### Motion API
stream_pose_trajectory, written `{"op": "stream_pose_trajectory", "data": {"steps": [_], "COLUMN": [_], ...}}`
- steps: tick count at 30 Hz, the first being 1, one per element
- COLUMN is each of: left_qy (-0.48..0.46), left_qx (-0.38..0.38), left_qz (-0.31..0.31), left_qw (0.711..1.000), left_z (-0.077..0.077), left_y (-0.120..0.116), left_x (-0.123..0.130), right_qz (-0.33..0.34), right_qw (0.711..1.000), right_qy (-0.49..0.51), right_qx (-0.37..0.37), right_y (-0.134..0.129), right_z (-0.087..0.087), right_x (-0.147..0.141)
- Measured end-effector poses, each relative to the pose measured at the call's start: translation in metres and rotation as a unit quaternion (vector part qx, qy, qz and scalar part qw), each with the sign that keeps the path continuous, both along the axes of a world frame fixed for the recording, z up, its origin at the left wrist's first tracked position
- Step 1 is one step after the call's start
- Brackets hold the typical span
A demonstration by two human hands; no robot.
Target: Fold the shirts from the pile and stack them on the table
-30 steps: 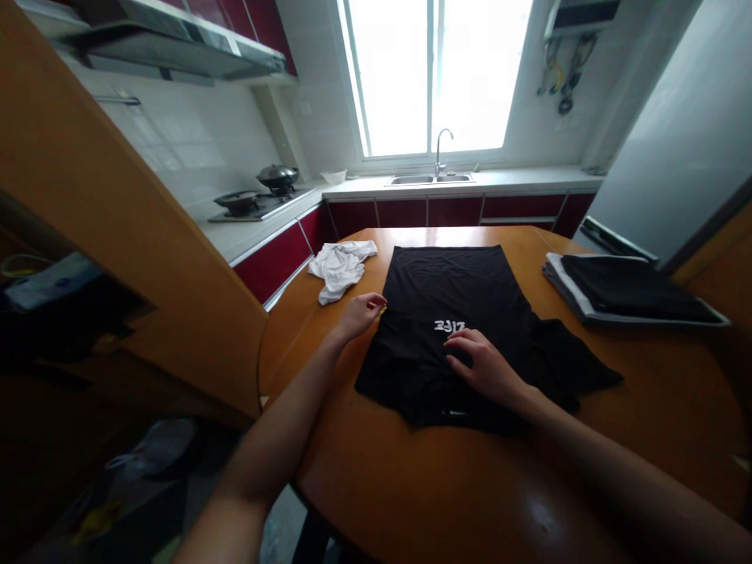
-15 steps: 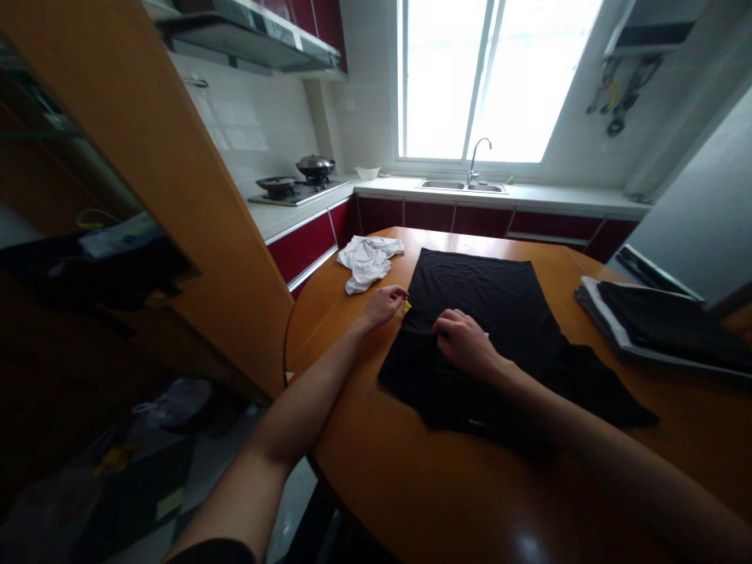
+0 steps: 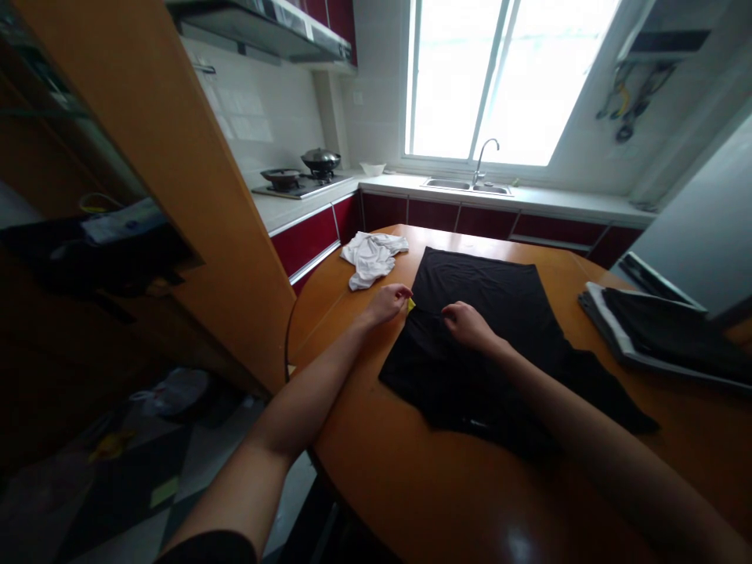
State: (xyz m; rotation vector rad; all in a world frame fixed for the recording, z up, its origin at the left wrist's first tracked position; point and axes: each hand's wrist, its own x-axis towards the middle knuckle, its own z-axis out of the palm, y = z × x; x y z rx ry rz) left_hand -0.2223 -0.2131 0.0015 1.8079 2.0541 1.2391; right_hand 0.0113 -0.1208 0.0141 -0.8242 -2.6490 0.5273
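A black T-shirt (image 3: 493, 290) lies spread over the wooden table (image 3: 364, 439), one sleeve pointing to the lower right and a small pale mark near its close edge. At the shirt's left side, my left hand (image 3: 388, 304) pinches the edge beside a small yellow patch (image 3: 410, 305). My right hand (image 3: 468, 323) is closed over the middle of the shirt, fingertips together on a fold of the cloth. A line of raised fabric runs between the two hands. The fingertips of both hands are partly hidden.
A crumpled white garment (image 3: 373, 257) rests at the table's far left. Folded dark and white clothes (image 3: 663, 329) are stacked at the right. Beyond the table are a stove with pans (image 3: 321, 160) and a sink (image 3: 450, 185). A wooden partition (image 3: 193, 235) stands close on the left.
My right hand has drawn its fingers together and lifted slightly, covering less of the shirt. My left hand stays at the shirt's left edge. The view has shifted a little.
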Motion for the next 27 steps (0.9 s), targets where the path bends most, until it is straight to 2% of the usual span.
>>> {"op": "stream_pose_trajectory", "data": {"steps": [4,9,19,27], "left_qy": [0.012,0.016,0.020,0.027], "left_qx": [-0.006,-0.006,-0.023,-0.022], "left_qz": [-0.006,0.001,0.011,0.006], "left_qw": [1.000,1.000,0.999,0.999], "left_z": [-0.003,-0.004,0.001,-0.002], "left_y": [0.001,0.003,0.001,0.002], "left_x": [0.000,-0.004,-0.003,-0.003], "right_qz": [-0.011,-0.015,-0.027,-0.063], "right_qw": [0.999,0.997,0.996,0.992], "right_qy": [-0.010,-0.011,-0.012,0.035], "right_qx": [-0.037,-0.071,-0.086,-0.108], "right_y": [0.018,0.028,0.031,0.035], "right_z": [-0.011,-0.015,-0.020,-0.008], "right_x": [-0.027,-0.045,-0.055,-0.063]}}
